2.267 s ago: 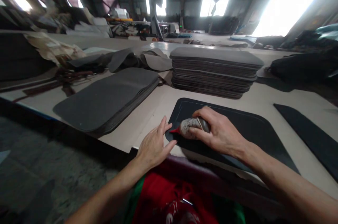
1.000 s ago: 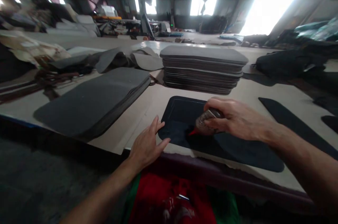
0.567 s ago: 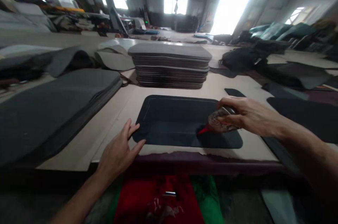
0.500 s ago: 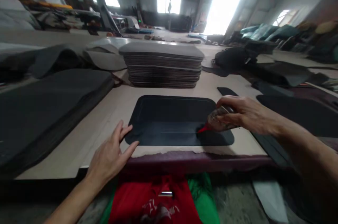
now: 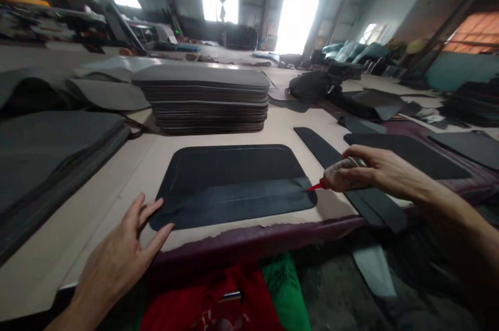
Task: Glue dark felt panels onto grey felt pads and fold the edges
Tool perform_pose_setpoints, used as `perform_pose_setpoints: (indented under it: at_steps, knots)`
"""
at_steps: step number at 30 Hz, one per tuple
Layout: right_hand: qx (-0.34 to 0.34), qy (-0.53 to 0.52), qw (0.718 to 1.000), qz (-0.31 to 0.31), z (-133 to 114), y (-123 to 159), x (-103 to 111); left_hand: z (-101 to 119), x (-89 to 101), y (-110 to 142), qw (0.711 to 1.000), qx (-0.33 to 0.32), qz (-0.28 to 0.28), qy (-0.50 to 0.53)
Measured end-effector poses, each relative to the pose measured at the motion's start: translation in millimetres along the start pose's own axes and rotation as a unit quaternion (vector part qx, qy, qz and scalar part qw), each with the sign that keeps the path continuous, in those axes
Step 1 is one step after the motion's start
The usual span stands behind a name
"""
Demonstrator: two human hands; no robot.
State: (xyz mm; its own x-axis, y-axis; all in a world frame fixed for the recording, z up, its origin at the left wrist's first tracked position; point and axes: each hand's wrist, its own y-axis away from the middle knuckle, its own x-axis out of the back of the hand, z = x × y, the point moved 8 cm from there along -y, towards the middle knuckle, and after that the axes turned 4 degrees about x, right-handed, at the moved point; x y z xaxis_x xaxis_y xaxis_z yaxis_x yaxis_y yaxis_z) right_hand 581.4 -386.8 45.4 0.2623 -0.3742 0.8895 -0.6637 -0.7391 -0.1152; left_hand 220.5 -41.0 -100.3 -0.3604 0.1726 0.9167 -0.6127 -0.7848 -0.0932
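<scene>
A flat black panel with rounded corners (image 5: 234, 185) lies on the pale tabletop in front of me. A thin line runs near its far edge, and a lighter, shinier band crosses its near half. My left hand (image 5: 120, 240) is open at the panel's left front corner, fingers apart, fingertips touching its edge. In my right hand (image 5: 370, 167) is a squeeze bottle (image 5: 339, 175) with a red nozzle, held tilted. Its tip points left and down at the panel's right end; whether it touches the surface I cannot tell.
Behind the panel stands a tall stack of similar dark panels (image 5: 210, 102). Thick dark sheets (image 5: 50, 154) lie on the left. Long dark strips (image 5: 323, 149) lie under and beyond my right hand. A dark bag-like object (image 5: 312, 84) sits farther back. Purple cloth (image 5: 253, 242) covers the table's front edge.
The bottle's nozzle has moved right along the panel to its right end. My view has turned right. My left hand stays at the panel's left corner.
</scene>
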Motion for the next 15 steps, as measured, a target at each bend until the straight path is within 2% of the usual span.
perform_pose_setpoints:
  at_steps: [2,4,9,11,12,13,15]
  knots:
    - [-0.042,-0.011,0.999,-0.021,13.1,5.2,-3.5,-1.6,-0.8,-0.5,1.000,0.001,-0.002,-0.005]
    - [-0.068,-0.030,0.997,-0.012,24.6,10.4,-1.4,-2.4,-1.0,-0.9,1.000,-0.005,0.002,-0.008]
    - [-0.123,-0.072,0.988,0.060,68.2,28.0,5.6,-5.6,-1.8,-1.6,1.000,0.000,0.005,-0.013]
    - [-0.152,-0.147,0.970,0.123,89.5,37.1,3.2,-6.0,-1.6,-1.8,1.000,0.001,0.008,-0.013]
    - [-0.164,-0.214,0.948,0.170,99.7,41.8,0.7,-5.4,-1.5,-1.9,1.000,-0.003,0.010,-0.010]
    - [-0.176,-0.293,0.913,0.223,109.4,46.6,-3.0,-4.6,-1.4,-1.9,1.000,-0.010,0.011,-0.006]
    - [-0.200,-0.445,0.808,0.329,125.0,55.5,-14.4,-3.6,-1.4,-2.0,1.000,-0.018,0.013,0.000]
